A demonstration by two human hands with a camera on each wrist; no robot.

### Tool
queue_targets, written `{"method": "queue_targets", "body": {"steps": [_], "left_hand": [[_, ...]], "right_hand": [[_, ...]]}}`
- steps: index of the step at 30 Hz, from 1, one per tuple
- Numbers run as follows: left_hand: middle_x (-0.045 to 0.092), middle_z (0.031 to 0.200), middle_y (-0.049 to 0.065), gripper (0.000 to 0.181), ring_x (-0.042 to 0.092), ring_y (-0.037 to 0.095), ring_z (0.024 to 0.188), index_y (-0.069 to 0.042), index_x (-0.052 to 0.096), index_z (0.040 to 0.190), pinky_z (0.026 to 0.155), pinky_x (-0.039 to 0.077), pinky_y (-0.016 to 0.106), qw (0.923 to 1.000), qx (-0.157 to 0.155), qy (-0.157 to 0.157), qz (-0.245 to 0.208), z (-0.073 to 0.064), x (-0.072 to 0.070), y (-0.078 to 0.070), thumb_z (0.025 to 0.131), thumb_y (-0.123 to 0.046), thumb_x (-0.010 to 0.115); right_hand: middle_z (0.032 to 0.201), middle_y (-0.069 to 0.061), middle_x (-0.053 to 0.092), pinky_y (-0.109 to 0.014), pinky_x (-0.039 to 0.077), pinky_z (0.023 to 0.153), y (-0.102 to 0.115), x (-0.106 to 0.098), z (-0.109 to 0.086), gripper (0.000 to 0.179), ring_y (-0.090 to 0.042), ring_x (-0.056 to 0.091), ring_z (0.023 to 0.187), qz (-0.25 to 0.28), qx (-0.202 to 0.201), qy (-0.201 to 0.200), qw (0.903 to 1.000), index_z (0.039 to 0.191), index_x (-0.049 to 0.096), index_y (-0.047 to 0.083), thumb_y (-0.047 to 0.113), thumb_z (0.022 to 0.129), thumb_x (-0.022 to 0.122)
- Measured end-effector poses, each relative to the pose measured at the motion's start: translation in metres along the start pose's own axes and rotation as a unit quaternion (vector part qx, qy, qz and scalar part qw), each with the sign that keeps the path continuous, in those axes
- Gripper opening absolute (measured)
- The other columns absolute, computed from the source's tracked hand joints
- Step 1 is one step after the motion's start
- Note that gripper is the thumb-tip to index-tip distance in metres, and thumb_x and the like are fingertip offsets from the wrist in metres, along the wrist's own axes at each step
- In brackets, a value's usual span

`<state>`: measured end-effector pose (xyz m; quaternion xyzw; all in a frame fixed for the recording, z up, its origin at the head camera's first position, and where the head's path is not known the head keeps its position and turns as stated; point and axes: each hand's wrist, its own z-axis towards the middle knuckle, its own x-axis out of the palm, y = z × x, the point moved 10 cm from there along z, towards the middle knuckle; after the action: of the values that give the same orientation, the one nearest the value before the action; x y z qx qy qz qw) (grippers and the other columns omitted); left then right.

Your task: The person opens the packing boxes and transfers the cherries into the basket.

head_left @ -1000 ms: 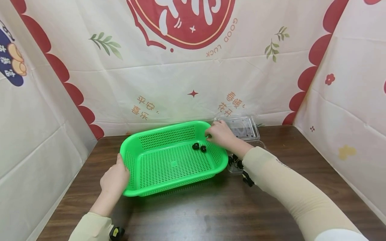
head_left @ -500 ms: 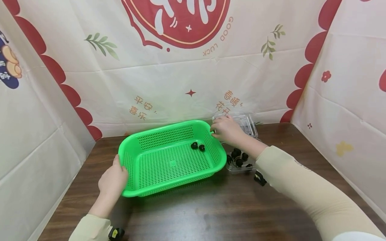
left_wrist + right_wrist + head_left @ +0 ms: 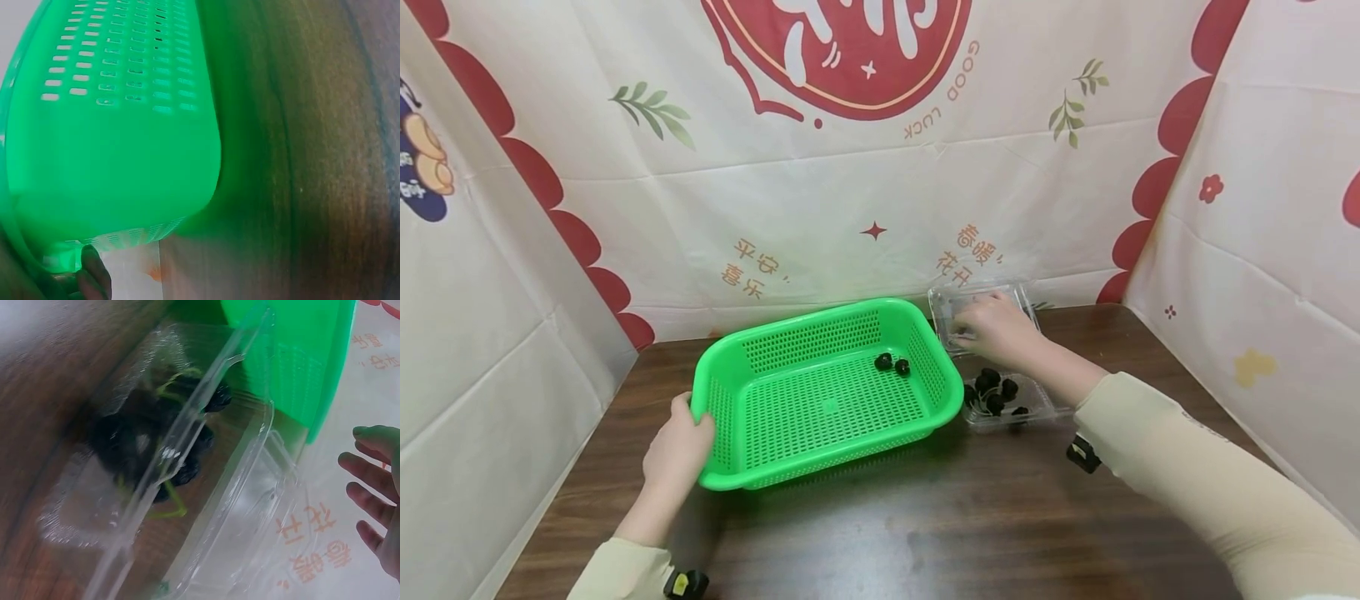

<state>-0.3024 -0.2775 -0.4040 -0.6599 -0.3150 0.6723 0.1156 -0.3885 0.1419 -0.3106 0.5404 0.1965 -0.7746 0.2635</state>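
My left hand [image 3: 677,442] grips the left end of a green perforated plastic basket [image 3: 827,417], thumb over the rim. Fingertips [image 3: 95,273] curl at the rim in the left wrist view. Two dark cherries [image 3: 883,362] lie inside near the basket's right end. Over the raised lid [image 3: 943,321] of a clear plastic clamshell box [image 3: 1039,405] is my right hand [image 3: 997,331]. In the right wrist view its fingers [image 3: 370,474] are spread, holding nothing. Several dark cherries [image 3: 115,445] with green stems lie in the box's tray, next to the basket.
Everything stands on a dark wood-grain table [image 3: 880,533]. A printed white cloth [image 3: 820,200] hangs right behind the basket and lid, with cloth sides at left and right.
My right hand has moved right, from over the basket's right end to over the lid, uncovering the cherries in the tray. The left hand stays at the basket's rim.
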Motion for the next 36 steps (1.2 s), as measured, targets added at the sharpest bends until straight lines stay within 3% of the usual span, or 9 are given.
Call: {"method": "queue_targets", "body": {"steps": [5,9,17,23,28,36], "left_hand": [[0.057,0.117,0.025,0.062,0.058,0.033,0.093,-0.001,0.019,0.152,0.066,0.04,0.041,0.9996,0.0,0.018,-0.021,-0.001,0.002,0.003,0.101,-0.035,0.027],[0.052,0.128,0.026,0.063,0.055,0.036,0.104,-0.002,0.017,0.154,0.075,0.043,0.048,0.9987,0.001,0.027,-0.042,-0.003,0.004,0.004,0.103,-0.038,0.025],[0.029,0.151,0.028,0.063,0.046,0.042,0.12,-0.009,0.005,0.157,0.088,0.039,0.057,0.9978,0.004,0.029,-0.06,-0.005,0.006,0.003,0.105,-0.036,0.026],[0.027,0.153,0.027,0.062,0.043,0.042,0.123,-0.01,0.006,0.158,0.093,0.036,0.059,0.9945,0.0,0.026,-0.101,-0.006,0.007,0.004,0.105,-0.034,0.027],[0.024,0.153,0.027,0.063,0.035,0.043,0.131,-0.002,0.014,0.155,0.103,0.029,0.06,0.9834,-0.018,0.029,-0.178,-0.005,0.009,0.008,0.105,-0.039,0.024],[0.041,0.137,0.027,0.065,0.046,0.037,0.116,0.007,0.029,0.147,0.092,0.04,0.049,0.9677,-0.042,0.031,-0.247,-0.003,0.015,0.015,0.105,-0.042,0.025]], "right_hand": [[0.082,0.003,0.07,-0.05,0.039,0.081,-0.004,-0.003,-0.015,0.004,-0.02,0.062,0.081,0.0,-0.01,0.009,0.9999,0.084,0.076,0.015,0.016,0.081,0.078],[0.076,0.006,0.069,-0.049,0.041,0.075,-0.01,0.0,-0.027,0.006,-0.018,0.064,0.074,0.0,-0.019,0.014,0.9997,0.077,0.074,0.017,0.013,0.076,0.079],[0.073,0.009,0.067,-0.045,0.049,0.069,-0.026,0.021,-0.051,0.005,-0.016,0.065,0.071,-0.004,-0.004,0.074,0.9972,0.078,0.074,0.017,0.013,0.076,0.077],[0.075,0.01,0.064,-0.04,0.05,0.063,-0.039,0.031,-0.066,0.008,-0.012,0.06,0.068,0.016,0.038,0.124,0.9915,0.08,0.073,0.018,0.01,0.079,0.072],[0.074,0.009,0.063,-0.037,0.048,0.06,-0.045,0.036,-0.076,0.009,-0.01,0.054,0.065,0.02,0.058,0.15,0.9868,0.08,0.071,0.017,0.008,0.079,0.072],[0.064,0.009,0.046,-0.032,0.032,0.053,-0.055,0.045,-0.084,0.019,-0.009,0.037,0.058,0.017,0.078,0.167,0.9828,0.068,0.058,0.019,0.005,0.078,0.067]]}}
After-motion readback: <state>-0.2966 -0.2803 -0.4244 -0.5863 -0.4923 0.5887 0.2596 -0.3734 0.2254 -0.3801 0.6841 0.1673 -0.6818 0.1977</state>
